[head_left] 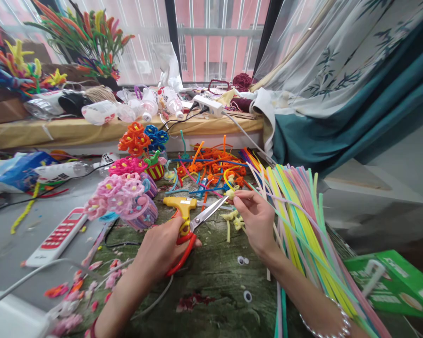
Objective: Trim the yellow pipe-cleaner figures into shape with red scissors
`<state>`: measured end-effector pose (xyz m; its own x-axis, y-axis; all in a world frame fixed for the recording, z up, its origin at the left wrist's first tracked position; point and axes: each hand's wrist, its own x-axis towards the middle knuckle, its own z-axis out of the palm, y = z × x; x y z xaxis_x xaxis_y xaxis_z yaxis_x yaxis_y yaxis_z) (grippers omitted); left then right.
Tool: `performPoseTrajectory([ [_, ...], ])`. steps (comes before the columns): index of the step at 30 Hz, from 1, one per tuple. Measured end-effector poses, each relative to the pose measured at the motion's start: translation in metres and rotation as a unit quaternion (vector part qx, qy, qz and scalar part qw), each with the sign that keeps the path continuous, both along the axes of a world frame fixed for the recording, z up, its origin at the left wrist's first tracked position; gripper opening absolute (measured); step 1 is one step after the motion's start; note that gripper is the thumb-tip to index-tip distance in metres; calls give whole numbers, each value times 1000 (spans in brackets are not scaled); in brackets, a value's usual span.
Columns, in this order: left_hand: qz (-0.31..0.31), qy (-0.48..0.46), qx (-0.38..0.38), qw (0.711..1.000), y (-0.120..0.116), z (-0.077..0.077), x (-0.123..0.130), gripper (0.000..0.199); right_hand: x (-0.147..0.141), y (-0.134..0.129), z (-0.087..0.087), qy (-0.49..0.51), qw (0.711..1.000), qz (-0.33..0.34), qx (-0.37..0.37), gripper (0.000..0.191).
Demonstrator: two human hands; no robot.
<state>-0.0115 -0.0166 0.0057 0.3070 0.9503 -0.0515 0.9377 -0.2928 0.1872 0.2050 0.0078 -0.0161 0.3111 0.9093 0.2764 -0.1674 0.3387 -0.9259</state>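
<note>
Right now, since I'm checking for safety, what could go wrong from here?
The scissors point toward the right hand, which pinches a pale yellow piece, so a slip might nick that hand. The yellow glue gun lies close to the left hand, which could bump it. Loose googly eyes might get brushed aside.

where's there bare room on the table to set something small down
One bare patch is the green tabletop between the left hand and the googly eyes. Some grey surface also shows left of the white-and-red strip. It is crowded beyond the scissors with orange pipe-cleaner pieces, around the pink flowers, and under the pastel stems.
</note>
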Motion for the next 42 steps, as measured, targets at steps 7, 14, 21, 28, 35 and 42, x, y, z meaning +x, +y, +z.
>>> performPoseTrajectory([
  [7,20,21,-9,1000,-3,7,4,23,1,1,-2,-4,1000,-4,2,14],
  [14,-10,5,28,1000,-3,1,-1,24,0,0,-1,-4,1000,-8,11,10],
  [21,-26,12,28,999,-1,-1,-2,30,-1,-2,1,-23,1000,-9,13,11],
  [28,-38,17,31,999,0,-4,-5,31,-1,-1,0,-25,999,-11,23,9],
  [35,-41,9,29,999,-1,-6,-6,33,0,-1,0,-29,999,-14,21,11],
  [42,-43,2,25,999,0,-4,-5,33,-1,-1,1,-27,999,-13,20,10],
])
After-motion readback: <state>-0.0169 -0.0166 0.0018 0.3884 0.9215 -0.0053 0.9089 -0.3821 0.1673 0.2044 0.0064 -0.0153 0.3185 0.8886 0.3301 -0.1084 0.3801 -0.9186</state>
